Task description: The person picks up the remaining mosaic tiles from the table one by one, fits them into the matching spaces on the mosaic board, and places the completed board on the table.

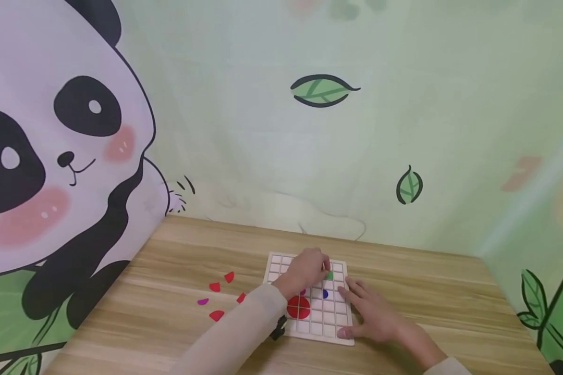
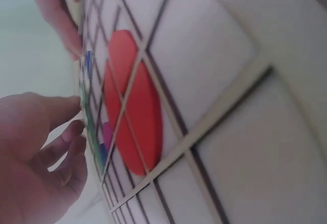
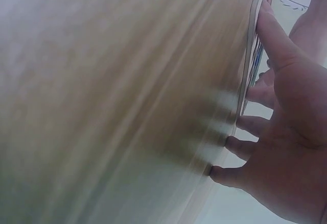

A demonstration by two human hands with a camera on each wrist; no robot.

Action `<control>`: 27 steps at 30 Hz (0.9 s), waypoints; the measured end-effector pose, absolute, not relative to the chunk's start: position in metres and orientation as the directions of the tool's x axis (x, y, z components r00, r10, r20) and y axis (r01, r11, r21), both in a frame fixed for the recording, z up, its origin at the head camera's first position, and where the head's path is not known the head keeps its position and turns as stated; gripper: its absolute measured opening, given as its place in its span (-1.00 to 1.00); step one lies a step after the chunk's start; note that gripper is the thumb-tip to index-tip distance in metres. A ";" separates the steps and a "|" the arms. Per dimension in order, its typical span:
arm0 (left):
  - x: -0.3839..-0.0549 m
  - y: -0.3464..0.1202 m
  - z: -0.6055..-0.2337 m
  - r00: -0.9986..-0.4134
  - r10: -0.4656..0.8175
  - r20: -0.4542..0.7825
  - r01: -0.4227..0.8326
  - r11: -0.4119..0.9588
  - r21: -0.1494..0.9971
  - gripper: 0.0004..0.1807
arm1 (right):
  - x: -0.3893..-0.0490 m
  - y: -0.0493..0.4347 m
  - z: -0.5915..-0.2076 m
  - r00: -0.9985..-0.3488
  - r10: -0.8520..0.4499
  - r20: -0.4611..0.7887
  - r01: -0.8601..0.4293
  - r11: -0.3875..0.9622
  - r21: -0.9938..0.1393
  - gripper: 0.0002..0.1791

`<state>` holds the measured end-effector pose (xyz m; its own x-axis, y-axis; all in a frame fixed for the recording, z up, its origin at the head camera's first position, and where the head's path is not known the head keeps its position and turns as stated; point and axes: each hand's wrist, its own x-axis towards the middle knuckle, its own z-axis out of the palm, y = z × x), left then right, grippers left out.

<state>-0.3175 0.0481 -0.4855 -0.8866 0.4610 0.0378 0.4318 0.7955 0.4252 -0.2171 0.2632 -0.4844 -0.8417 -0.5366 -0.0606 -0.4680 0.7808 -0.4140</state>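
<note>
A white gridded board [image 1: 316, 329] lies on the wooden table. My left hand [image 1: 305, 271] reaches over its far half, fingers bent, fingertips right at a green piece [image 1: 329, 275]. In the left wrist view, the thumb and fingertips of that hand [image 2: 43, 152] meet the board's surface with a small gap between them; I cannot tell whether they pinch a piece. Red quarter pieces form a circle [image 1: 298, 307] on the board, near a magenta piece [image 1: 303, 292] and a blue piece [image 1: 326, 294]. My right hand [image 1: 377, 312] rests spread along the right edge, thumb at the near corner.
Left of the board lie several loose red pieces [image 1: 217, 315] and one magenta piece [image 1: 203, 301]. A small black object [image 1: 278, 329] shows by the left sleeve [image 1: 236, 333]. Behind the table [image 1: 169, 260] hangs a printed panda backdrop [image 1: 244, 130].
</note>
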 end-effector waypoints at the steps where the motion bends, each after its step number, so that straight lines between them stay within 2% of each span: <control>1: -0.316 0.045 -0.486 -0.880 0.473 0.041 0.443 0.788 0.427 -0.89 | -0.217 0.263 -0.485 -0.842 -0.536 -0.061 -0.467 0.780 -0.416 0.18; 11: -0.294 -0.017 -0.480 -0.808 0.587 0.049 0.510 0.657 0.555 -0.75 | -0.217 0.257 -0.489 -0.859 -0.498 -0.116 -0.411 0.808 -0.422 0.17; 14: -0.293 -0.040 -0.474 -0.820 0.569 0.064 0.492 0.642 0.588 -0.74 | -0.220 0.259 -0.486 -0.872 -0.476 -0.118 -0.392 0.822 -0.414 0.18; 21: -0.289 -0.093 -0.464 -0.893 0.449 0.039 0.361 0.659 0.660 -0.68 | -0.222 0.262 -0.483 -0.865 -0.486 -0.123 -0.404 0.821 -0.403 0.19; 27: -0.280 -0.130 -0.463 -0.894 0.436 0.103 0.391 0.648 0.654 -0.75 | -0.219 0.261 -0.485 -0.862 -0.486 -0.143 -0.393 0.820 -0.417 0.18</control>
